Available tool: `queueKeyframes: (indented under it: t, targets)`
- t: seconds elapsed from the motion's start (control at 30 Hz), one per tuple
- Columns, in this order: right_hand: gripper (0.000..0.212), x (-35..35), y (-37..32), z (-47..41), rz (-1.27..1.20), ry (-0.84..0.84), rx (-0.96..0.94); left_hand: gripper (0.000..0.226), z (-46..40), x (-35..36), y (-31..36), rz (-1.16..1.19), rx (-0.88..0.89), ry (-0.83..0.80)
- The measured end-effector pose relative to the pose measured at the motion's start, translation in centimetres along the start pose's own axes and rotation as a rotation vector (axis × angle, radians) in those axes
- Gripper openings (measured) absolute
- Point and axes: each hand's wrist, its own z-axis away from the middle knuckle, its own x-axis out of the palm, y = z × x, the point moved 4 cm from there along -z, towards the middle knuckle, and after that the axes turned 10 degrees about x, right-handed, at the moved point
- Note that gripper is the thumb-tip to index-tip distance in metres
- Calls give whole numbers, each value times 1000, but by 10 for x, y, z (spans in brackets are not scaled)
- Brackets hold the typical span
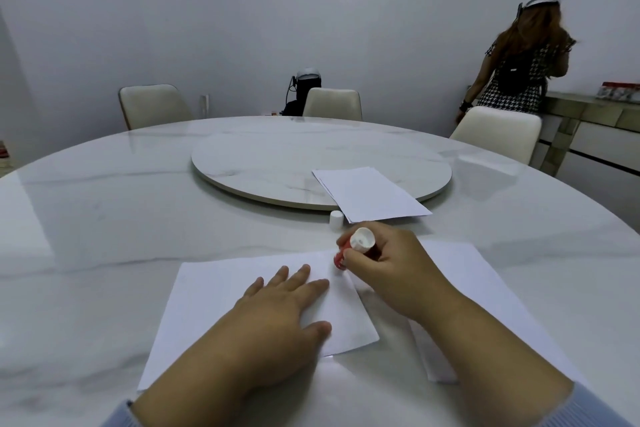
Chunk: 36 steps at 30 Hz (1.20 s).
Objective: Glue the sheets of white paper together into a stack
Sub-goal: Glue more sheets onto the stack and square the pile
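1. My left hand [277, 308] lies flat with straight fingers on the near sheet [214, 308], pinning it to the counter [104, 204]; that grip is released, pressing only.
2. My right hand [391, 274] is grasping the red glue stick [356, 246], tilted, with its tip down on the sheet's far right corner.
3. The stick's white cap [336, 219] stands on the counter just beyond, near the turntable [277, 163].
4. A second sheet [485, 288] lies under my right forearm, partly beneath the first. More sheets [374, 194] wait on the turntable's near edge, well apart from my hands.
5. I judge this to be the gluing step: spreading glue on the held sheet.
6. Next I should run the stick along the edges while my left hand stops the paper sliding, then fetch another sheet and lay it squarely on top.
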Motion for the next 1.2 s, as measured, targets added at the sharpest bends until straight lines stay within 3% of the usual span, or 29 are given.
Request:
queueKeyframes:
  t: [0.17,0.27,0.33,0.43,0.53,0.6,0.7,0.87,1.0,1.2]
  targets:
    - [30,-6,-10,10,-19,-195,-52,60,-1,1,-2,19,2,6]
    - [23,-6,-7,10,-119,-348,9,59,0,1,-2,21,4,29]
    - [13,-16,-8,5,-405,-297,-23,58,2,1,0,16,23,58]
    - [18,-39,-3,-7,-971,-102,-2,57,7,3,7,8,70,68]
    - [33,-38,3,-14,-1174,-18,106,57,10,5,15,6,110,52]
    - [42,-28,-3,-21,-1034,-30,144,57,9,6,17,6,115,45]
    - [37,-11,-20,-38,-787,-37,152,57,8,6,17,10,114,39]
    - [35,17,-26,-78,-256,143,191,57,7,6,17,16,114,24]
    - [31,46,-11,-96,55,166,218,59,5,7,16,9,117,16]
    - [39,59,2,-109,169,167,278,60,4,6,15,2,129,25]
